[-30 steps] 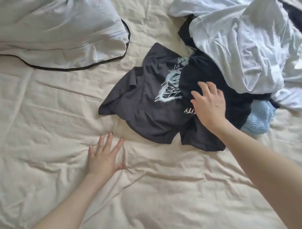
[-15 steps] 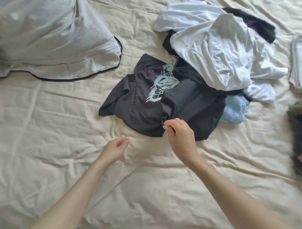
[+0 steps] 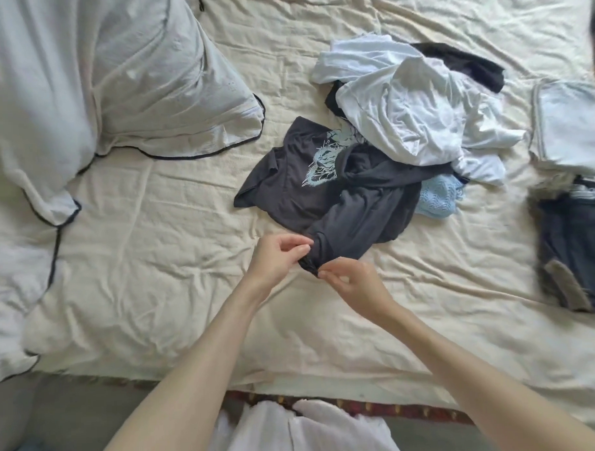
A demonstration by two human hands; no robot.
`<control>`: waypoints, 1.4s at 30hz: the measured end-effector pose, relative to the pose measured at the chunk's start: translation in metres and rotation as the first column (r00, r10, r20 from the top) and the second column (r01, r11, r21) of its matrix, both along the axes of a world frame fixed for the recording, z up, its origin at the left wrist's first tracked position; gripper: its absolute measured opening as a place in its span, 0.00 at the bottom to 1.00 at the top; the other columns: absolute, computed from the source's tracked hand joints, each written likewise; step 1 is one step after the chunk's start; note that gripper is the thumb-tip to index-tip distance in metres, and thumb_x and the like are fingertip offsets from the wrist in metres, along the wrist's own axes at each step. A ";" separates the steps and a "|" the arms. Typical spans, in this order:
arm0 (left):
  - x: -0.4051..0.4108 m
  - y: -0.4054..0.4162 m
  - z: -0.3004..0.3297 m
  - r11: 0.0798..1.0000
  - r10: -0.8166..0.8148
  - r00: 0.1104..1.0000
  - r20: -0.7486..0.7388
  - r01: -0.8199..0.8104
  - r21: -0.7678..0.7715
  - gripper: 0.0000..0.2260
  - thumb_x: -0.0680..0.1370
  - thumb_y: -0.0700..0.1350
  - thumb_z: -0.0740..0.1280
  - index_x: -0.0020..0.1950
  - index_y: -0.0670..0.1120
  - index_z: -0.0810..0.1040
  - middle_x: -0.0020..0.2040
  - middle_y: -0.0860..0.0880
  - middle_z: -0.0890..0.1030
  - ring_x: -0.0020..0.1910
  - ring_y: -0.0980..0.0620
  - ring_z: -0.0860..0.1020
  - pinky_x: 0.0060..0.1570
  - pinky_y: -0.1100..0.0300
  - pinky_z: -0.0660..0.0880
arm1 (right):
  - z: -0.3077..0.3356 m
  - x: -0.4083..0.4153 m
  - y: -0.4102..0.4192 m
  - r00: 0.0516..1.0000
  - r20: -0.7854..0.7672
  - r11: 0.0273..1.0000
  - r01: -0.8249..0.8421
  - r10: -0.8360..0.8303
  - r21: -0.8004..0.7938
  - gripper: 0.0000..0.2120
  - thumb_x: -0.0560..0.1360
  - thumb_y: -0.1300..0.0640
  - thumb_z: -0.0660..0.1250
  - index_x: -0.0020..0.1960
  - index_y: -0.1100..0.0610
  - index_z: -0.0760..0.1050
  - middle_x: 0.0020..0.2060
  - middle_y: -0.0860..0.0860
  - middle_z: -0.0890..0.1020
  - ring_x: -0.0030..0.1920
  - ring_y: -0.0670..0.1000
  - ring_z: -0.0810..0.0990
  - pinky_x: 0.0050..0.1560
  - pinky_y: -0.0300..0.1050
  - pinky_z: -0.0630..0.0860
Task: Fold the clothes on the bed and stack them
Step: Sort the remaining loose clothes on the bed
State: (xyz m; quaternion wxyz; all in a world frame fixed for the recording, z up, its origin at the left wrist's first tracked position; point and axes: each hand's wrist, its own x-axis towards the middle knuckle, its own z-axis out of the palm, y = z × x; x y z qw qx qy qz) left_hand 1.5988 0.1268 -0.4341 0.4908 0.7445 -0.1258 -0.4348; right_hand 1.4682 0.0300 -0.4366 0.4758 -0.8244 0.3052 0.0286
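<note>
Left hand (image 3: 277,258) and right hand (image 3: 352,280) both pinch the near hem of the dark grey T-shirt (image 3: 342,203) — fingertips close together, gripping one bunched edge. The shirt lies crumpled mid-bed (image 3: 156,264), pale printed graphic facing up, its far side tucked under a heap of white garments (image 3: 417,109). A light blue knitted item (image 3: 438,196) lies touching the shirt's right side. Folded clothes — a pale piece (image 3: 569,124) and a dark denim piece (image 3: 580,249) — lie at the right edge. Pillows (image 3: 115,80) occupy the left.
</note>
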 end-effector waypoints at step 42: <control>0.085 0.104 0.256 0.986 -0.013 0.840 0.542 0.102 -0.134 0.05 0.78 0.43 0.68 0.45 0.53 0.79 0.41 0.56 0.84 0.44 0.60 0.81 0.46 0.67 0.76 | 0.238 0.133 -0.030 0.897 0.274 0.906 -0.246 0.348 -0.346 0.10 0.76 0.63 0.66 0.55 0.56 0.82 0.43 0.46 0.81 0.44 0.47 0.78 0.42 0.34 0.70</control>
